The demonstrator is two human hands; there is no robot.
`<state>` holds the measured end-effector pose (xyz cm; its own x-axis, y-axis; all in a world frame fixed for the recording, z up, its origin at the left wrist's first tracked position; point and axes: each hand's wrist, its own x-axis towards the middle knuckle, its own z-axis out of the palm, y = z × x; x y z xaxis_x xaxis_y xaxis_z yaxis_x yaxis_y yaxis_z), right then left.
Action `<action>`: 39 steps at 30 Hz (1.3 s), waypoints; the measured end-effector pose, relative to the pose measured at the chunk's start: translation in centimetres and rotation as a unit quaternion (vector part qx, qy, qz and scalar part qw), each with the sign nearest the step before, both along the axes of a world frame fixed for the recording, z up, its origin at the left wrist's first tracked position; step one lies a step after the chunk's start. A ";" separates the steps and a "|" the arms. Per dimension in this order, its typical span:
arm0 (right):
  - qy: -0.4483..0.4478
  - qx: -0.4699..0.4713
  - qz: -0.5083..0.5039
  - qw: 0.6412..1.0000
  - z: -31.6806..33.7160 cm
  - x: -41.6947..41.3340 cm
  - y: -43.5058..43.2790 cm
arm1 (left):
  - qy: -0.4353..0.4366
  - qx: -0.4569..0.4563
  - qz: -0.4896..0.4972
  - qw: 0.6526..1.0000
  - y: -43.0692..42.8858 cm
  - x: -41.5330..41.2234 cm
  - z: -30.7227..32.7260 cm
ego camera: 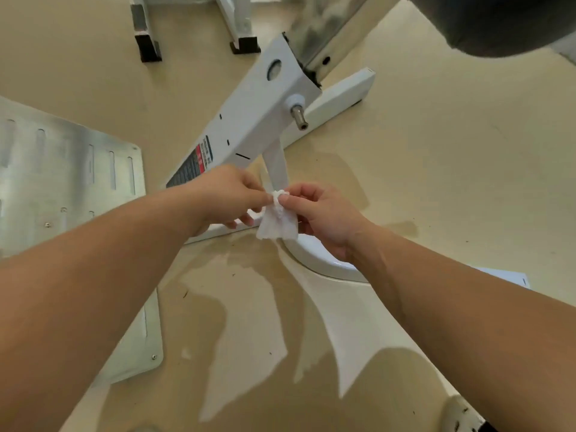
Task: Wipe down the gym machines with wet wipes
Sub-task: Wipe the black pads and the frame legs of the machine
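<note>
While hands (pixel 230 194) (pixel 324 213) pinch its top, wipe (pixel 277 227) hangs down.

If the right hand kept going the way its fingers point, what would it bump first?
The right hand pinches the wet wipe, so next it would likely meet the left hand, pinching the same wipe. The white machine post sits behind them; how far is unclear.

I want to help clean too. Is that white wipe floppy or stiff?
Probably floppy: the wipe bunches where the left hand and right hand pinch its top, and hangs limp below. Likely very light, since a small pinch alone holds it.
</note>
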<state>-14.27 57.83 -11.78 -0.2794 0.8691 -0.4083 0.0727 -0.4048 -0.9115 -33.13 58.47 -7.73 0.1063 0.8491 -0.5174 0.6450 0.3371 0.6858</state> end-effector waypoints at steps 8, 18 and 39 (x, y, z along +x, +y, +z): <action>0.007 0.031 -0.037 0.999 6.6 -5.6 1.6 | -0.323 0.012 0.185 0.928 0.2 -2.6 4.0; -0.028 0.037 -0.101 0.994 15.8 -5.6 1.8 | -0.270 0.108 0.270 0.918 -0.4 -0.5 12.4; -0.126 -0.071 0.020 0.989 58.9 -3.3 -4.4 | -0.282 0.007 0.297 0.912 -7.9 -1.5 52.5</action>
<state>-17.57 53.40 47.13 -0.1861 0.7885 -0.5863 0.3083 -0.5197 -0.7968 -34.65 50.62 44.78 -0.1284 0.8498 -0.5112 -0.1051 0.5009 0.8591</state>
